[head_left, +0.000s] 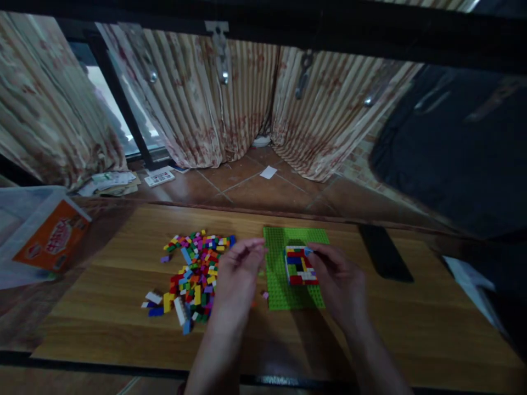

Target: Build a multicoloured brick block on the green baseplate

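Note:
A green studded baseplate (275,296) lies on the wooden table, with a small hollow square of stacked toy bricks (293,278) in many colours on it. My right hand (341,285) pinches a light blue toy brick (308,250) at the far right corner of that square. Just left of the baseplate, my left hand (239,271) hovers with its thumb and fingers drawn together; whatever they may hold is too small to make out. Beyond and left of it spreads a pile of loose toy bricks (197,296), partly covered by the hand.
A dark phone-like slab (385,252) rests on the table (107,307) to the right. At the left edge stands a clear plastic bin (24,208) with an orange label. Patterned curtains (185,104) hang behind, and papers (109,184) lie on the floor.

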`<state>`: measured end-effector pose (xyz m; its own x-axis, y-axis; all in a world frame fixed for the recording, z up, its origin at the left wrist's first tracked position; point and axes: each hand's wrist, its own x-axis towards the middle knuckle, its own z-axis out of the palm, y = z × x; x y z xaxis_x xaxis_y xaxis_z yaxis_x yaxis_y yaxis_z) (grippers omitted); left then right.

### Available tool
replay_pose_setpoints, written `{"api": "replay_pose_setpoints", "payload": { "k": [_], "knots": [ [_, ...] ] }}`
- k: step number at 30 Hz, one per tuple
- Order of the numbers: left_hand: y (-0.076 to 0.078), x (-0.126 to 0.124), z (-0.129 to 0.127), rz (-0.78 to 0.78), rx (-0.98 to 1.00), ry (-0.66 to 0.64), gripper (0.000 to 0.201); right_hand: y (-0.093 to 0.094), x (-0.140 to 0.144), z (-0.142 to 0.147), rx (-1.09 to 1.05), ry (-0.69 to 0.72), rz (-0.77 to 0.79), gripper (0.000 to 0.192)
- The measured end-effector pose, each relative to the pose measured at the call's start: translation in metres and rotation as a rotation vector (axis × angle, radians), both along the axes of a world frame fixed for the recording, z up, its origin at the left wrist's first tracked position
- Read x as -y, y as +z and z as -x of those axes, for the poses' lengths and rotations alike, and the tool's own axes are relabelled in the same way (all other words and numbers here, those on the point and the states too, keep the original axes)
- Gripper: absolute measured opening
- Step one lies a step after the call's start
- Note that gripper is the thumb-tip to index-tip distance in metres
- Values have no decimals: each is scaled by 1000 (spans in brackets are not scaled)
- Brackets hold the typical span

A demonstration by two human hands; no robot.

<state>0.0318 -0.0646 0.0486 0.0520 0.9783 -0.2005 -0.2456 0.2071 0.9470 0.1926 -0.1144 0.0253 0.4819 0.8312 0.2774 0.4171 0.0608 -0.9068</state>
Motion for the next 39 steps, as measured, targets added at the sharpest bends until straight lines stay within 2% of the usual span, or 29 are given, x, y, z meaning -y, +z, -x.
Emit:
{"api": "replay_pose_setpoints", "payload": {
  "k": [4, 8, 13, 18, 23, 28, 33, 39],
  "knots": [
    [-18, 20, -42, -12, -203, -300, 23, -3, 4, -24, 286, 6, 30, 22],
    [-30, 34, -61, -41, -329, -460, 34, -11, 6, -27, 416, 79, 55, 25],
    [-31, 34, -65, -100, -455, -457, 39, -19, 4, -26, 492, 100, 108, 28],
    [-26, 33, -62, -138, -532, -505, 38, -17, 3, -25, 425, 101, 110, 26],
    [-28, 33, -61, -173, -502, -477, 35, -15, 3, -21, 350, 141, 95, 22],
    [-33, 32, -60, -133, -398, -518, 31, -16, 2, -22, 342, 127, 66, 19],
    [-29, 33, -59, -152, -381, -530, 33, -14, 3, -25, 427, 102, 57, 19],
    [-26, 32, -60, -153, -513, -464, 43, -20, 2, -23, 543, 22, 80, 22]
  ]
}}
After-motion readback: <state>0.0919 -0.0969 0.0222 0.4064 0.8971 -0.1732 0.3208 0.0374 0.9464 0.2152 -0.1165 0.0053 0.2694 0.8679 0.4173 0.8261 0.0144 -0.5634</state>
